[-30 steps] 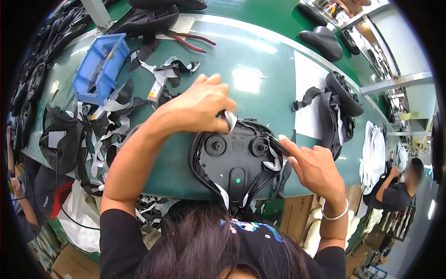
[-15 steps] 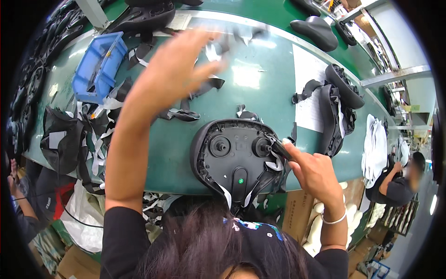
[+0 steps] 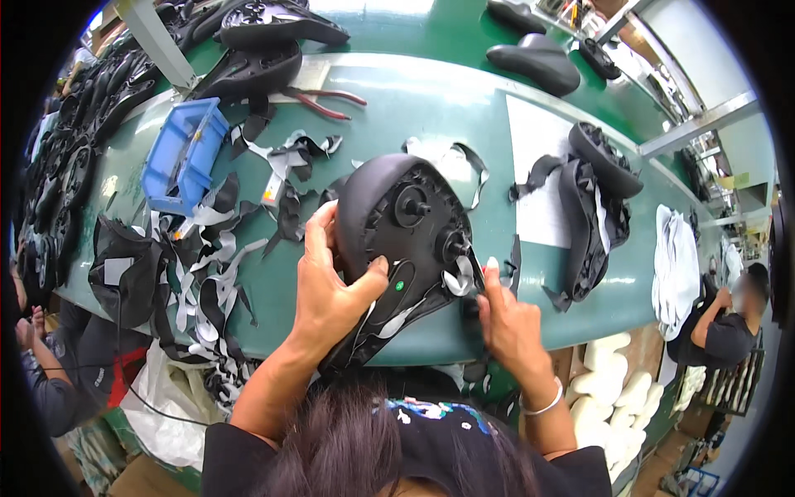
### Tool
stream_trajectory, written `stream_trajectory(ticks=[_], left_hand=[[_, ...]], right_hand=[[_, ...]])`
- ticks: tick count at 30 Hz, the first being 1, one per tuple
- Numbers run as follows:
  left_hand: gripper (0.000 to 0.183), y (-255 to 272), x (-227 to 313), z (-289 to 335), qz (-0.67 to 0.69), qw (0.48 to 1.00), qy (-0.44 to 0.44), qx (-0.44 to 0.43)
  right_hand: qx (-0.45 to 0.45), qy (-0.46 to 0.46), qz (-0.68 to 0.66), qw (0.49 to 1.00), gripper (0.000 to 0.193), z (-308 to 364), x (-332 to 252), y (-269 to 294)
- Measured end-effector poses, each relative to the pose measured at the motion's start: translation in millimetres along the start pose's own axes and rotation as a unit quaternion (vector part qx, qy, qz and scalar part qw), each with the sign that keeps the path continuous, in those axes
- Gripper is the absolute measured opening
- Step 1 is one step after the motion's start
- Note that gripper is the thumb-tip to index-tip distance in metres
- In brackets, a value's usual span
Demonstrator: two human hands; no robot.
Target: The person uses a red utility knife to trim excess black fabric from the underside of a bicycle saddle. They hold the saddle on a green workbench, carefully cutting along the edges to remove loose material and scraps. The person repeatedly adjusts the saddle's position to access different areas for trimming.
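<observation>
We have a blue bin (image 3: 170, 137) at the table's (image 3: 497, 207) left | red-handled pliers (image 3: 321, 108) lying to its right | we see a white sheet (image 3: 534, 132) flat at right | pale pads (image 3: 611, 377) below the table's near edge | a co-worker (image 3: 729, 335) in black, far right

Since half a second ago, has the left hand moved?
Yes, down the picture: the left hand, earlier level with the blue bin, is now lower, on the bicycle saddle.

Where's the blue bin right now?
In the head view, the blue bin is on the green tabletop at upper left, beside black and white scraps.
</observation>
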State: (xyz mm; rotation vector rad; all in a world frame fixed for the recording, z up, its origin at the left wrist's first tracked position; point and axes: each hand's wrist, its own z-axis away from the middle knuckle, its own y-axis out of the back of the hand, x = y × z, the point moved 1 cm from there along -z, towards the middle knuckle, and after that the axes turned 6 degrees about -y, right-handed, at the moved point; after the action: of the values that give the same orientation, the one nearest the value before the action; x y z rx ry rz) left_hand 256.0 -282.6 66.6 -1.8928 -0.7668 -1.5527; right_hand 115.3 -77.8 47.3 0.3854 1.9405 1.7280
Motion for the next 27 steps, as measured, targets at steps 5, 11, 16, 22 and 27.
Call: stream_trajectory(ticks=[5, 11, 16, 22, 27], left_hand=[[0.073, -17, 10, 31, -0.086, 0.996, -0.01, 0.023], [0.069, 1, -7, 36, -0.017, 0.998, 0.029, 0.059], [0.051, 17, -10, 61, 0.068, 0.982, 0.141, 0.101], [0.025, 23, 35, 27, -0.073, 0.936, 0.104, -0.328], [0.034, -25, -3, -70, -0.389, 0.885, -0.205, -0.15]], right_hand=[[-0.071, -0.152, -0.196, 0.966, 0.049, 49, -30, -4], [0.089, -0.196, -0.37, 0.904, 0.06, 18, -16, 10], [0.037, -0.086, -0.444, 0.891, 0.05, -89, -28, 13], [0.049, -0.077, -0.539, 0.837, 0.036, -143, -30, 34], [-0.023, -0.009, -0.457, 0.889, 0.044, -139, -54, 63]])
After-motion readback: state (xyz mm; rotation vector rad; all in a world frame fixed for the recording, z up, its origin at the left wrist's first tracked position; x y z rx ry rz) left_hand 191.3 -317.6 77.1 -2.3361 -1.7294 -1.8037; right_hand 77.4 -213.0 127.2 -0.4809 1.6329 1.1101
